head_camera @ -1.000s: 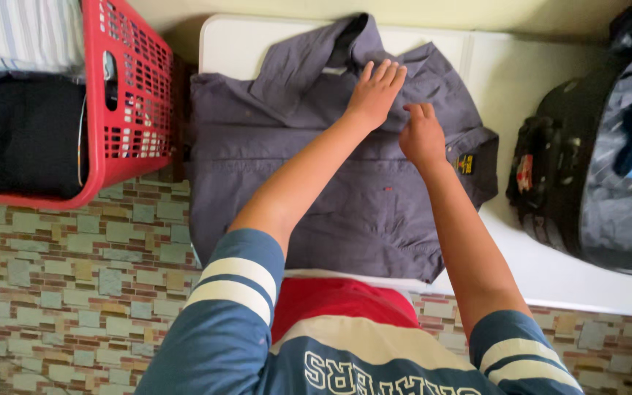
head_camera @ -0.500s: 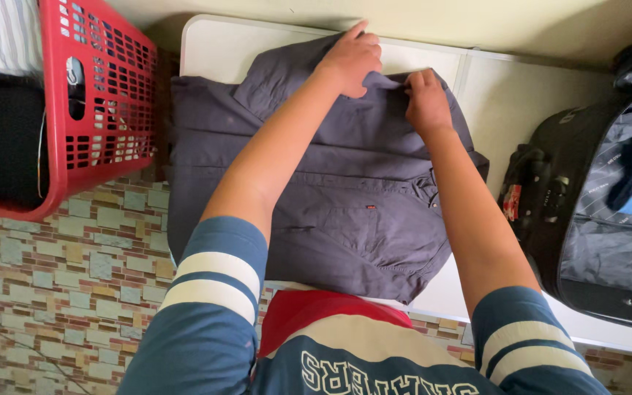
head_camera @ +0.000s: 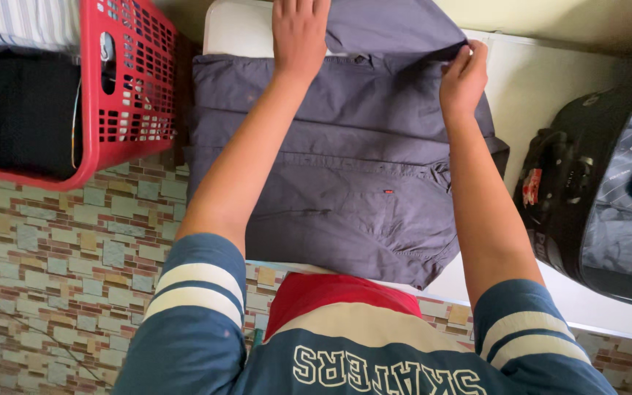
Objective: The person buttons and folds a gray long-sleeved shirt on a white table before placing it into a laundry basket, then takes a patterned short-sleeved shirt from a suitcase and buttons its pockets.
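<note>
White and set against a pale wall, the table [head_camera: 550, 95] carries a grey shirt [head_camera: 345, 168] spread flat across it, its lower edge hanging slightly over the near rim. Most of the garment already lies smooth, with both side portions seemingly turned inward so the body forms a neat rectangle. What looks unfinished is the far end: the left hand [head_camera: 299, 33] presses flat, fingers extended, on the cloth near the top edge, while the right hand [head_camera: 462, 77] pinches a fold of fabric at the upper right corner. By my judgement the folding is partway through, with the top section yet to be settled. A red laundry basket [head_camera: 122, 88] stands to the left, an open dark suitcase [head_camera: 594, 190] to the right.
</note>
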